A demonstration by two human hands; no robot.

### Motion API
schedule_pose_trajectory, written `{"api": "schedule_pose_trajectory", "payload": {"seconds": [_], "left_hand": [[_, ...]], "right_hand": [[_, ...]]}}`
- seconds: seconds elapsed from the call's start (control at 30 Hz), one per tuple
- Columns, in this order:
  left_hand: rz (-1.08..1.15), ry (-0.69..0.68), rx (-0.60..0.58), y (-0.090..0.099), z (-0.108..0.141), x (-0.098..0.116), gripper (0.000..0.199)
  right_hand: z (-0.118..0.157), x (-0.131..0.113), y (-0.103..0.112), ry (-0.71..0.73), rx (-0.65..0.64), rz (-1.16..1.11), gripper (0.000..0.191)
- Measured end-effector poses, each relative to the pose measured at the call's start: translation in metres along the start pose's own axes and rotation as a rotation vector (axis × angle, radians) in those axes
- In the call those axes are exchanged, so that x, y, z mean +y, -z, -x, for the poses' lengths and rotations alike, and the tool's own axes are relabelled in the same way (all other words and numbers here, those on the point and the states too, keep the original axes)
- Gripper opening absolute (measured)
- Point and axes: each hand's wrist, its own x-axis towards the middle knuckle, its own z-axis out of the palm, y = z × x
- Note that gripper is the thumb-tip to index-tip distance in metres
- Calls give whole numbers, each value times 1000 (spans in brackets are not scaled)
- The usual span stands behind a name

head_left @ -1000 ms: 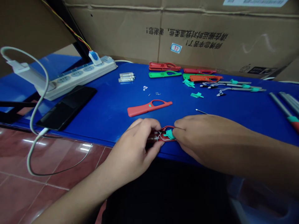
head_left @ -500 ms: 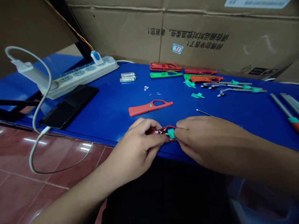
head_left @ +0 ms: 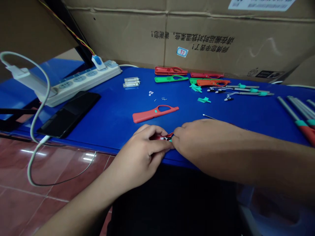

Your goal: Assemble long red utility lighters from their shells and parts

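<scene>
My left hand [head_left: 141, 150] is closed around a red lighter casing [head_left: 170, 134] at the table's front edge, thumb and fingers gripping its sides. Inside the casing I make out a small white-and-black part with white wire [head_left: 165, 138] and a sliver of a teal trigger [head_left: 170, 140]. My right hand [head_left: 188, 137] is closed over the casing's other end, its bent fingers on the trigger and hiding most of it. Just beyond my hands lies another red casing piece [head_left: 145, 117] with a finger loop. A thin metal tool [head_left: 208, 116] pokes out behind my right hand.
Clear tubes [head_left: 131, 82], tiny white parts [head_left: 151, 93] and small pins [head_left: 164, 98] lie on the blue table [head_left: 118, 114]. Farther back are green casings [head_left: 171, 79], teal pieces [head_left: 204, 100] and wired metal rods [head_left: 256, 93]. A power strip [head_left: 83, 78] and phone [head_left: 70, 114] sit left.
My right hand has shifted left and rolled over the casing, so the teal trigger is now mostly covered. My left hand keeps its grip. The view has shifted slightly.
</scene>
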Motion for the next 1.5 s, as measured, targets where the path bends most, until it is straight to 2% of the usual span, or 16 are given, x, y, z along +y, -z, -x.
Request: {"api": "schedule_pose_trajectory", "payload": {"seconds": [0.03, 0.1, 0.13, 0.23, 0.33, 0.47, 0.53, 0.63, 0.8, 1.0, 1.17, 1.4, 1.5], "left_hand": [[8, -3, -3, 0, 0, -1, 33], [15, -9, -2, 0, 2, -2, 34], [17, -12, 1, 0, 2, -2, 34], [15, -27, 17, -1, 4, -3, 34], [-4, -48, 42, -3, 4, -3, 32], [-49, -58, 51, -3, 4, -2, 24], [-36, 9, 47, -1, 4, -1, 16], [14, 116, 48, 2, 6, 0, 26], [-5, -6, 123, 1, 7, -4, 14], [-12, -74, 169, -4, 8, -7, 15], [-19, -86, 173, -4, 8, -8, 17], [-22, -123, 167, -6, 8, -11, 15], [-27, -123, 170, -6, 8, -11, 15]], "right_hand": [[1, 3, 2, -19, -53, 0, 27], [3, 13, 3, -40, -38, -96, 11], [4, 18, 3, -44, -7, -175, 10], [7, 27, -2, -120, 50, -373, 24], [8, 25, -7, -202, 82, -452, 20], [9, 17, -7, -204, 97, -467, 20], [8, 15, -8, -196, 117, -454, 21], [7, 16, -10, -162, 149, -451, 23], [9, 13, -17, -208, 212, -490, 30], [8, 3, -21, -290, 319, -404, 25], [5, 5, -17, -282, 224, -312, 25], [7, 13, -6, -264, 74, -307, 32], [7, 14, -4, -228, 50, -344, 33]]}}
